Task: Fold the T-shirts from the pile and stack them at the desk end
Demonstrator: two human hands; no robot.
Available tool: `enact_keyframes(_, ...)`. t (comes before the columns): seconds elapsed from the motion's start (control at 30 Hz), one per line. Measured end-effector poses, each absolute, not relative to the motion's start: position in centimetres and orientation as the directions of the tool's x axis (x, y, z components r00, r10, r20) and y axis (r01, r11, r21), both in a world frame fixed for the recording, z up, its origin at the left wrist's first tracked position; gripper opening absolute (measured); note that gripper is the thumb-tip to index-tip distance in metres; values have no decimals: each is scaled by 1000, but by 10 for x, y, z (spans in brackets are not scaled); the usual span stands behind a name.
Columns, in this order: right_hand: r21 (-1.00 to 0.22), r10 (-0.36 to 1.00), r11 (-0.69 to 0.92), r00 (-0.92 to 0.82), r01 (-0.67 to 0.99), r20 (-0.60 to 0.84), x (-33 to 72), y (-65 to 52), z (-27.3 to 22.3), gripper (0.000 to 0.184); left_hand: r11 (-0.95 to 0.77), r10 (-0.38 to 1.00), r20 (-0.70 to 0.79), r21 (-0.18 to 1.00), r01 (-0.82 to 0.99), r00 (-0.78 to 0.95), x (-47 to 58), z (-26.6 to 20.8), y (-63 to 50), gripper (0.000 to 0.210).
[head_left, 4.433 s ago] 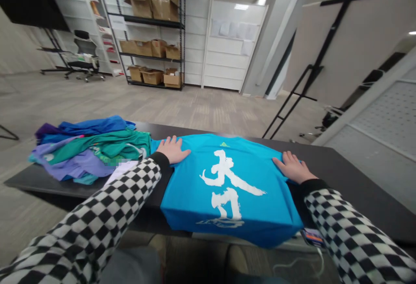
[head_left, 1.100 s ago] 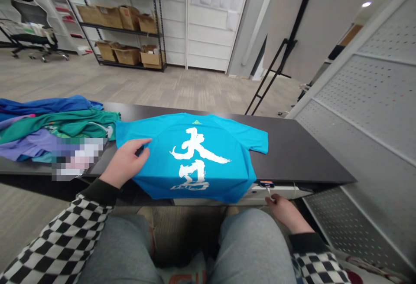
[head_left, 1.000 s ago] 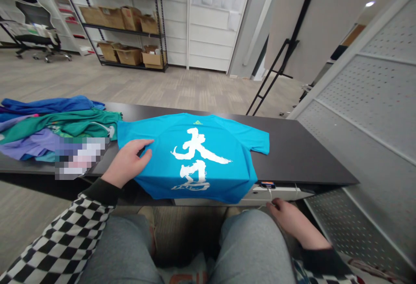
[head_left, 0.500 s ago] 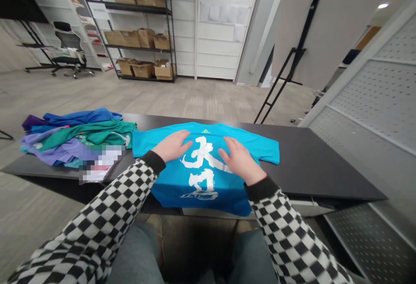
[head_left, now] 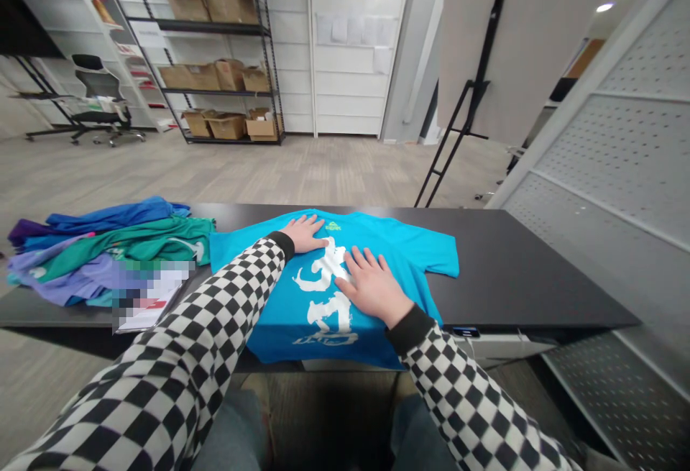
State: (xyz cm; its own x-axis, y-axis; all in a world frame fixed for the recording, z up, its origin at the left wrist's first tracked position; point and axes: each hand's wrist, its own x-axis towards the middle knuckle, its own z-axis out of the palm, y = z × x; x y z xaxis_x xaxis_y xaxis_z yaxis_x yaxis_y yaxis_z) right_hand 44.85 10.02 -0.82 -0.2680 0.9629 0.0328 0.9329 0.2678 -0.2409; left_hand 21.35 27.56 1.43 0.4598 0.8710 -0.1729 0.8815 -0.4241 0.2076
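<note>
A bright blue T-shirt [head_left: 377, 241] with large white brush-style characters and a small yellow-green logo lies spread on the dark table [head_left: 517, 270]. Its collar points away from me, and its lower part hangs over the near edge. My left hand [head_left: 305, 234] rests flat on the shirt just left of the logo, fingers spread. Lower and to the right, my right hand [head_left: 376, 285] lies with fingers apart on the fabric, covering part of the upper white character. My left forearm hides some of the shirt's left side.
On the table's left is a heap of green, blue and purple clothes [head_left: 129, 241], with a partly blurred paper item [head_left: 156, 302] in front. A perforated panel [head_left: 598, 162] borders the right side. Beyond stand a rack of cardboard boxes [head_left: 226, 126] and an easel-like stand [head_left: 458, 119].
Both hands have come down onto the shirt. My left hand has shifted up toward the collar; my right has moved slightly down and left. The view has tilted and turned slightly.
</note>
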Motion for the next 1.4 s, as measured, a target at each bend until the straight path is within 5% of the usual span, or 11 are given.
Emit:
enact_keyframes(0.23,-246,980,191,-172,950,98,476,131,9,86,-446,891,10,198,873,453,196,9,232,96)
enact_keyframes(0.43,-174,1000,23,-22,985,6,521,168,-4,95,-318,945,-30,152,936,326,165,-7,196,102)
enact_keyframes(0.8,-188,999,-27,30,982,14,518,167,-6,104,-318,947,94,164,934,306,166,-1,190,89)
enact_keyframes(1.03,-314,933,281,-181,907,311,574,97,22,86,-340,926,259,262,903,274,122,23,141,79)
enact_keyframes(1.27,-138,932,360,-363,923,0,593,56,-2,86,-440,898,103,191,877,428,93,-18,93,84)
enact_keyframes(1.4,-111,923,372,-380,921,-59,598,60,-3,89,-459,888,80,169,872,453,89,-17,99,87)
